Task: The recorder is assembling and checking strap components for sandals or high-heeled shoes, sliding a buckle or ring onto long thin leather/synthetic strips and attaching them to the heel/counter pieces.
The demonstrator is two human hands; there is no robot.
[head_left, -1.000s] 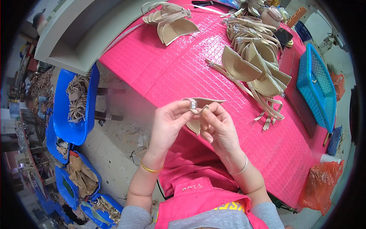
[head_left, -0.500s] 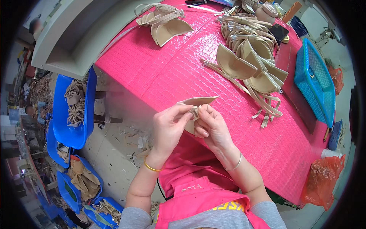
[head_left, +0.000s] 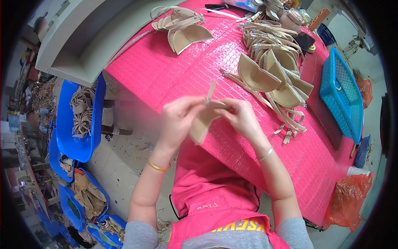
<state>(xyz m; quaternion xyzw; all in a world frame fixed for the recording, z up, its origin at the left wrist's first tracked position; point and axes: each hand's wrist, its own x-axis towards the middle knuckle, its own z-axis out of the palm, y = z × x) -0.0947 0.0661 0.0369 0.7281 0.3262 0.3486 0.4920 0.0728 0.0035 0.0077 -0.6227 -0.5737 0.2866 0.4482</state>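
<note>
A beige bra (head_left: pixel 202 126) hangs between my two hands above the near edge of the pink-covered table (head_left: pixel 186 74). My left hand (head_left: pixel 179 118) has its fingers closed on the bra's upper edge, where a short strap end sticks up; motion blurs it somewhat. Thumb and fingers of my right hand (head_left: pixel 241 117) pinch the other side of the same piece. To the right lies a pile of beige bras (head_left: pixel 286 79) with cups and straps overlapping. Another small group of bras (head_left: pixel 188 37) rests at the far left of the table.
A turquoise plastic basket (head_left: pixel 342 95) sits along the table's right side, near a dark phone (head_left: pixel 304 40). An orange-red plastic bag (head_left: pixel 350 199) hangs at the right edge. Blue tubs (head_left: pixel 78 143) of beige pieces stand left, below a grey machine housing (head_left: pixel 83 50).
My hands have moved apart from a close pinch and risen slightly. The bra between them has turned, showing more of its cup, and a strap end now points upward.
</note>
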